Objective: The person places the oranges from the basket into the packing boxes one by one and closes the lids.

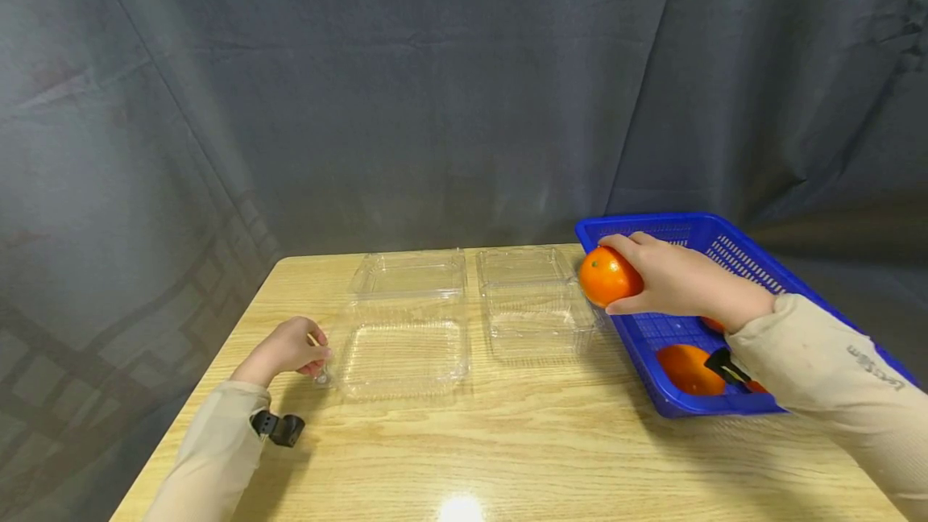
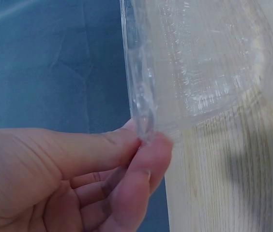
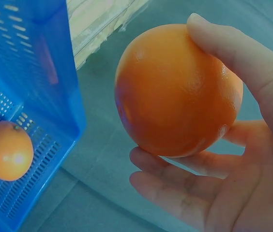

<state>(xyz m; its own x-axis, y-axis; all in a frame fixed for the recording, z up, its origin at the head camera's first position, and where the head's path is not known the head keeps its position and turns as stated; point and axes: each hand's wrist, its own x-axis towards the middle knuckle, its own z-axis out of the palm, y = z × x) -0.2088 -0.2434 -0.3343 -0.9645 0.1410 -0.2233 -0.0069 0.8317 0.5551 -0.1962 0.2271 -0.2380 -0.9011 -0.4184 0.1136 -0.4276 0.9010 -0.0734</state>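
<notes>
An orange [image 1: 609,277] is gripped in my right hand [image 1: 670,280], held above the left rim of a blue plastic basket [image 1: 656,393]. The right wrist view shows the same orange [image 3: 175,92] between the thumb and the curled fingers. My left hand [image 1: 293,346] pinches the near-left edge of a clear plastic clamshell box [image 1: 406,353], whose lid is folded back toward the curtain. Thumb and forefinger meet on that clear edge [image 2: 144,106] in the left wrist view. More oranges [image 1: 690,370] lie in the basket, partly hidden by my right arm.
Right of the first box stands a second clear clamshell box [image 1: 540,316], also with its lid back, close to the basket's left side. Both boxes are on a wooden table [image 1: 522,441]. A grey curtain [image 1: 435,103] hangs behind the table.
</notes>
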